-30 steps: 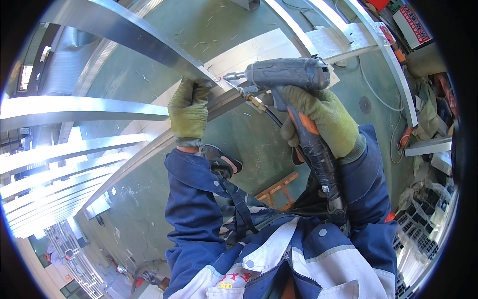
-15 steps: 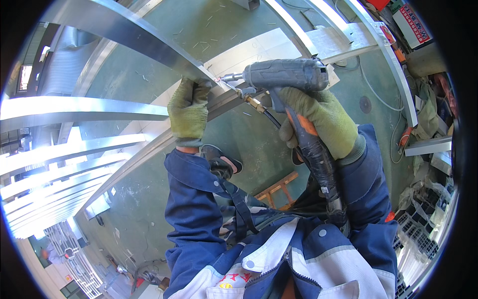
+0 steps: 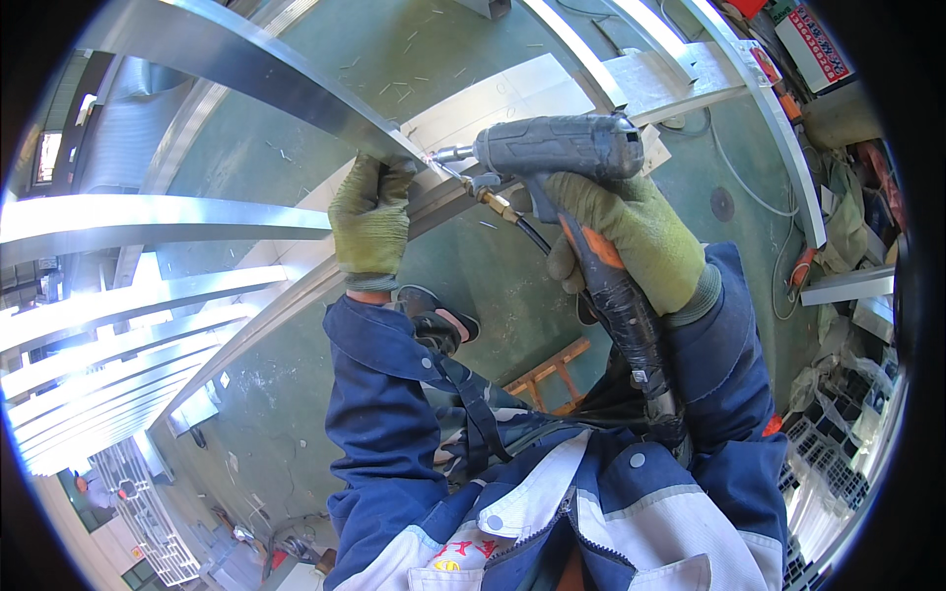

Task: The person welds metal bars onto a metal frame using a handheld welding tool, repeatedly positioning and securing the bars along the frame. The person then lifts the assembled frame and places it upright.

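My right hand [image 3: 641, 236], in a yellow-green work glove, is wrapped round the handle of a grey and black power driver [image 3: 552, 148] with an orange patch. The driver lies level, its metal nose pointing left at the joint between a wide silver metal bar [image 3: 286, 84] and a long cross rail [image 3: 443, 202]. Just below the nose run a brass fitting [image 3: 501, 205] and a black hose [image 3: 535, 236]. My left hand [image 3: 372, 222], gloved alike, is closed on the bar's end at that joint; its fingertips are partly hidden.
Several parallel silver bars [image 3: 168, 217] fan out on the left. White panels [image 3: 512, 98] lie beyond the joint. A small wooden frame [image 3: 552, 374] stands on the green floor near my legs. Cables [image 3: 778, 212], cloth and plastic crates [image 3: 823, 458] sit at right. Another person is at far lower left.
The driver and my right hand have shifted slightly left, toward the joint. My left hand has moved only a trace to the left. The person at lower left has shifted.
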`<state>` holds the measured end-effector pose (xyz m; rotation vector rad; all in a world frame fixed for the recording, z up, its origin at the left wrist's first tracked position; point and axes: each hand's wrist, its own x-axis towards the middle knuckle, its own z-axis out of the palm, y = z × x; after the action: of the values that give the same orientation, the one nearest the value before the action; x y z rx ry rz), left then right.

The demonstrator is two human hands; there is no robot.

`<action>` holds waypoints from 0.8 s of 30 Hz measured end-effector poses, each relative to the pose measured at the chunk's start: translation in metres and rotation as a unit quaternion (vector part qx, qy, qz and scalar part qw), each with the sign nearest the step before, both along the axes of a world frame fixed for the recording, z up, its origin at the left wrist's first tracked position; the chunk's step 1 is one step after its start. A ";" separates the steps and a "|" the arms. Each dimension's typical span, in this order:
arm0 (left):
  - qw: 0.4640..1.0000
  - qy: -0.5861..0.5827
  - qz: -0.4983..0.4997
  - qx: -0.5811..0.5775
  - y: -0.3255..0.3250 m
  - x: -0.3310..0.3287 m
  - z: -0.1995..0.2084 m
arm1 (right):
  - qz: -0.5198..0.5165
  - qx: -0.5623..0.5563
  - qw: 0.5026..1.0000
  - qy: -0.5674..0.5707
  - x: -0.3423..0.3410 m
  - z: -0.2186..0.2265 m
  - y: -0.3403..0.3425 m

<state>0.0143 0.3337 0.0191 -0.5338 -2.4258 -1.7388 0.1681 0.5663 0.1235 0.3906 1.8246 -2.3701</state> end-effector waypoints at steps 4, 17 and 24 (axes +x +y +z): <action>1.000 -0.017 0.002 0.015 0.004 0.001 0.002 | 0.005 -0.021 1.000 0.004 0.000 0.005 0.001; 1.000 0.023 -0.004 -0.007 0.001 -0.002 -0.006 | 0.012 -0.002 1.000 0.003 -0.001 0.002 -0.003; 1.000 -0.011 0.021 0.020 -0.005 -0.006 -0.021 | 0.028 0.039 0.998 0.040 -0.003 0.007 -0.005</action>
<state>0.0081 0.3288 -0.0021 -0.4567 -2.3941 -1.7810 0.1651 0.5613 0.1308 0.2510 1.9417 -2.3141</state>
